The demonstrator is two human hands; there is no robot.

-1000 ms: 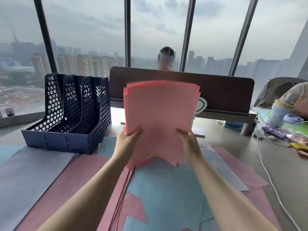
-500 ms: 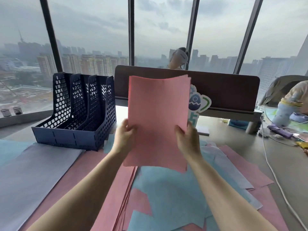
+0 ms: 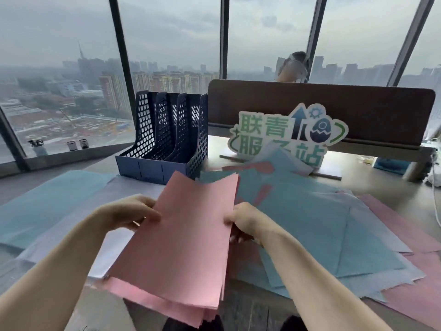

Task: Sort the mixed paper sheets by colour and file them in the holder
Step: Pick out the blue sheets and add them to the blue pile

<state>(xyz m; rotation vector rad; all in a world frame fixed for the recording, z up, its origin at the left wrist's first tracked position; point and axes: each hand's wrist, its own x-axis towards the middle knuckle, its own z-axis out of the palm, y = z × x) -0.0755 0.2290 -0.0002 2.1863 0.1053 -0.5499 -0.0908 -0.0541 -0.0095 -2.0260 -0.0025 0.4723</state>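
A stack of pink sheets [image 3: 181, 244] lies tilted low over the desk's near edge, its far end pointing at the holder. My left hand [image 3: 126, 213] grips its left edge, and my right hand [image 3: 245, 223] grips its right edge with fingers curled underneath. The dark blue mesh file holder [image 3: 167, 137] stands upright behind the stack, its slots showing no paper. Blue sheets [image 3: 305, 223] spread to the right over pink sheets [image 3: 405, 225]. A blue sheet [image 3: 40, 206] and pale lavender sheets [image 3: 112, 249] lie to the left.
A green-and-white cut-out sign [image 3: 286, 137] stands behind the papers against a brown desk divider [image 3: 334, 106]. A person's head shows above the divider. White cables [image 3: 435, 187] lie at the far right. Small cups [image 3: 77, 144] sit on the window sill.
The pink stack went from upright in front of me to lying low and tilted toward the holder. Both hands came down with it, and the view shifted right.
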